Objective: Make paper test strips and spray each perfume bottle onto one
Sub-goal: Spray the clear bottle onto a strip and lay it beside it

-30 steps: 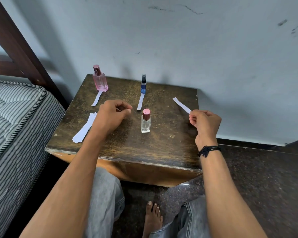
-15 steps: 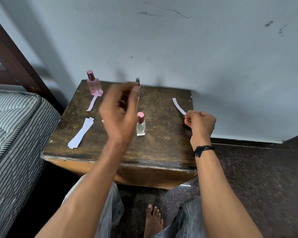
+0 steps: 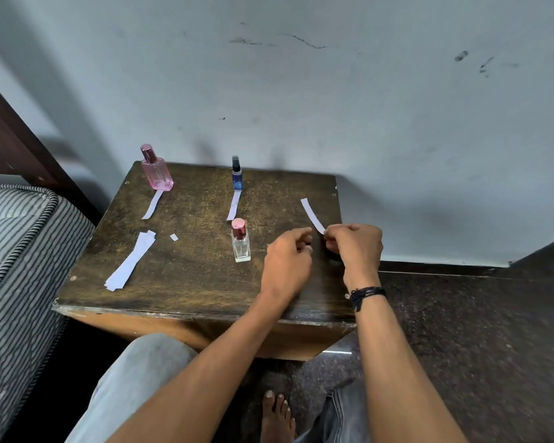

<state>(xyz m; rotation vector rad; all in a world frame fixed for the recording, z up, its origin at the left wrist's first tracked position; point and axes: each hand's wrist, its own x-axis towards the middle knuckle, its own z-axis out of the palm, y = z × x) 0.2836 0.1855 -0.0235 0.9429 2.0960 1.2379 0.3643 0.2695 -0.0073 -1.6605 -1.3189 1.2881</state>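
R hand [image 3: 354, 247] pinches the near end of a narrow white paper strip [image 3: 312, 215] btw thumb & fingertips. The strip sticks up and away toward the wall, off the dark worn wooden table [image 3: 189, 282], over its right side. Prob. held by one end so the free length can take spray w/o wetting fingers.

L hand [image 3: 288, 255] sits just beside it, apart from it, with fingers curled and nothing visible in them. Looks ready to steady the strip or go for a bottle.

The clear square glass bottle w/ rose metallic cap [image 3: 240, 243] stands upright just left of the L hand, cap on, no strip by it, so likely next to be sprayed.

At the back, the pink glass bottle [image 3: 157, 174] and slim dark-blue spray bottle [image 3: 237, 177] each have a white strip lying in front, strip by pink [image 3: 152, 204] and strip by blue [image 3: 234, 206]. I judge those paired off as done.

Spare cut strips in a loose stack [image 3: 130, 262] lie at left, w/ a tiny paper scrap [image 3: 173, 237] near them.

Striped mattress [image 3: 20, 251] is left of the table, the grey wall behind. Nothing blocks the L hand's reach to the clear bottle, but the blue bottle's strip ends just behind its cap and could get brushed.
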